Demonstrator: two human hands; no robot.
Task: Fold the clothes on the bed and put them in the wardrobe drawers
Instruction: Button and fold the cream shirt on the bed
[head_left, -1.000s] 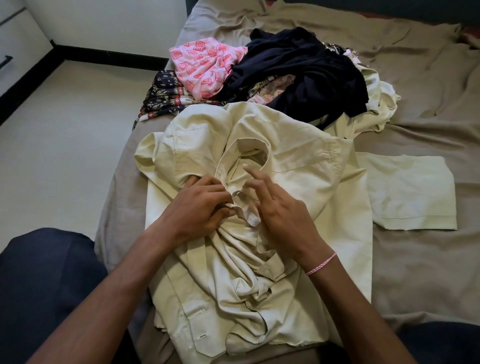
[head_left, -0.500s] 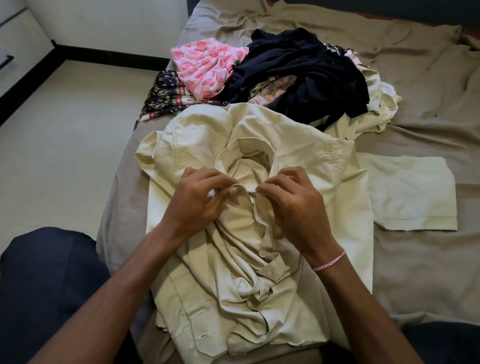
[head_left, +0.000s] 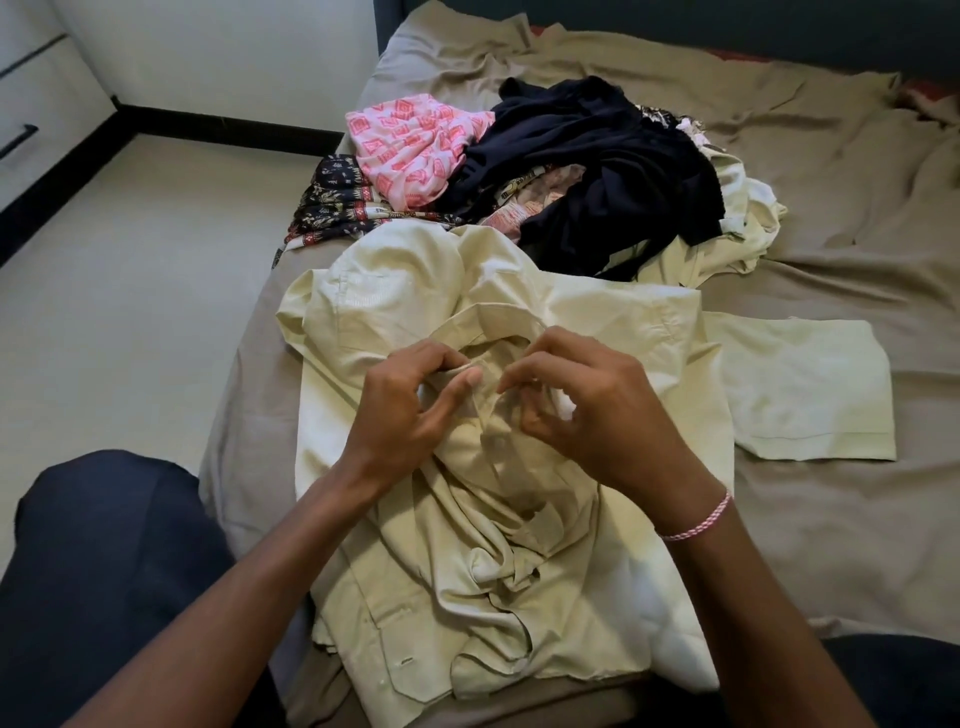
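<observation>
Bed (head_left: 831, 545) under rumpled brown sheet. Nearest, cream shirt (head_left: 639, 358) lying front-up, lower part bunched. On shirt's chest, just below collar: left hand (head_left: 405, 415), fingers (head_left: 460, 382) pinching one front edge; right hand (head_left: 602, 415) just beside, fingers curled, pinching facing edge. Right of shirt, its sleeve (head_left: 805, 389) spread flat. Beyond shirt, touching its top edge: pile (head_left: 597, 156) of pink, navy and patterned clothes. Far left of shirt, across pale floor (head_left: 130, 312): drawer (head_left: 21, 130).
</observation>
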